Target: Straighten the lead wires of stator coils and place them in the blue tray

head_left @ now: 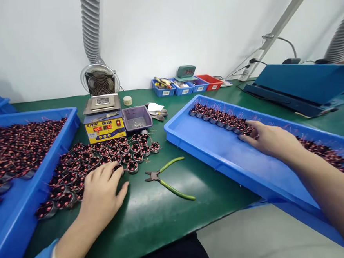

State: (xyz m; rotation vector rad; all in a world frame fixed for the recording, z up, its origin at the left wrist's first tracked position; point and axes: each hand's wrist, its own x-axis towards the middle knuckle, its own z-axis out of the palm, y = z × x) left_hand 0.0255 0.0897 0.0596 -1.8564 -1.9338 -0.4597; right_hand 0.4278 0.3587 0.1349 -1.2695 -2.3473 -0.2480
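On the left of the green bench lies a group of small round motor stators point(86, 160) with copper windings and loose wire ends. My left hand point(104, 188) rests over the near edge of this group, its fingers spread and the thumb apart, fingertips by one stator. Inside the long blue tray point(203, 152) at the right, my right hand point(267, 138) has thumb and fingers around a stator point(247, 130) at the near end of a row; the fingers partly hide it. Between the hands, green-handled cutting pliers point(166, 178) lie with their handles apart.
Another blue tray point(27, 206) full of stators stands at the left. Behind the group are a yellow soldering pot unit point(105, 127) and a small purple-grey bin point(137, 119). Small tool bins point(183, 88) and a blue machine point(299, 88) stand farther back.
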